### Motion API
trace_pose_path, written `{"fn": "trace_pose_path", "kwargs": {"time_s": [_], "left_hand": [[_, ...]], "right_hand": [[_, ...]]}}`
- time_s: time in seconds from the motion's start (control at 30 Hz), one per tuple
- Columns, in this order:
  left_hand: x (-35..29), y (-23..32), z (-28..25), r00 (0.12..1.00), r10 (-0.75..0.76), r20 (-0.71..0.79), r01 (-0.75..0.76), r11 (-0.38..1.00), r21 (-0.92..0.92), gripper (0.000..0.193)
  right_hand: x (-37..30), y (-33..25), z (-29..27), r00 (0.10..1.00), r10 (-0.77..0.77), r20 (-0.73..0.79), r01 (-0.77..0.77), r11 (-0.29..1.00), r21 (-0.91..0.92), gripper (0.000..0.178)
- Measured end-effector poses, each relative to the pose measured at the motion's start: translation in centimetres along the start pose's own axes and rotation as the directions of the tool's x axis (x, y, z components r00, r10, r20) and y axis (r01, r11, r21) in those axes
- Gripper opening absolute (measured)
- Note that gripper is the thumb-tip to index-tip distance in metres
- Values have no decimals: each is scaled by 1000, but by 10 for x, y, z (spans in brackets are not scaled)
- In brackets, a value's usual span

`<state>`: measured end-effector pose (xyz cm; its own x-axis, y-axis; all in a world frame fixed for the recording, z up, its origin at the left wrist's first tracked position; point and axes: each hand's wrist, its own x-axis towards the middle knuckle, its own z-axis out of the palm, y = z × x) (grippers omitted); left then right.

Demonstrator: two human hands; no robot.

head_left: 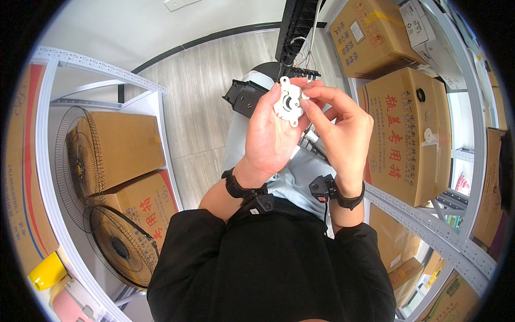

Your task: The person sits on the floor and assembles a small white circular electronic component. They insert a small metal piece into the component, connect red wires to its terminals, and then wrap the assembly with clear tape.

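Note:
A small white plastic gear housing [286, 110] with two eared screw holes and a dark round opening is held up in front of me. My left hand [268, 139], palm up, has it between thumb and fingers. At its right edge, my right hand [343, 126] pinches with thumb and forefinger. A small white bit shows at those fingertips; I cannot tell whether it is separate from the housing. Beyond my left hand, a black plastic casing [247, 97] rests by my leg. Partly hidden under the hands lies a part with a white cylinder [311, 136].
A black upright post [292, 40] with loose wires stands ahead. On the left shelf are wire fan guards [80, 161] and cardboard boxes [126, 142]. The right rack [429, 222] carries more boxes [405, 134]; a black ring [420, 95] and a white part [429, 135] are on one.

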<state>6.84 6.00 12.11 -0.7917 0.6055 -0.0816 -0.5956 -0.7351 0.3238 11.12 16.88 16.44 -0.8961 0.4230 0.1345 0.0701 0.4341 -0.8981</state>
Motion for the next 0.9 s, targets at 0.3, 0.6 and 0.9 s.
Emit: {"fn": "trace_pose_path", "kwargs": {"time_s": [0.3,0.6,0.9], "left_hand": [[0,0,-3,1000,0,12,0,1000,-4,41],[0,0,-2,1000,-2,18,2,1000,4,41],[0,0,0,1000,-11,-8,11,1000,-21,41]], "right_hand": [[0,0,1,1000,-9,-2,9,1000,-10,14],[4,-1,-1,994,-104,15,105,994,-39,14],[5,-1,-4,998,-56,35,57,998,-12,12]]}}
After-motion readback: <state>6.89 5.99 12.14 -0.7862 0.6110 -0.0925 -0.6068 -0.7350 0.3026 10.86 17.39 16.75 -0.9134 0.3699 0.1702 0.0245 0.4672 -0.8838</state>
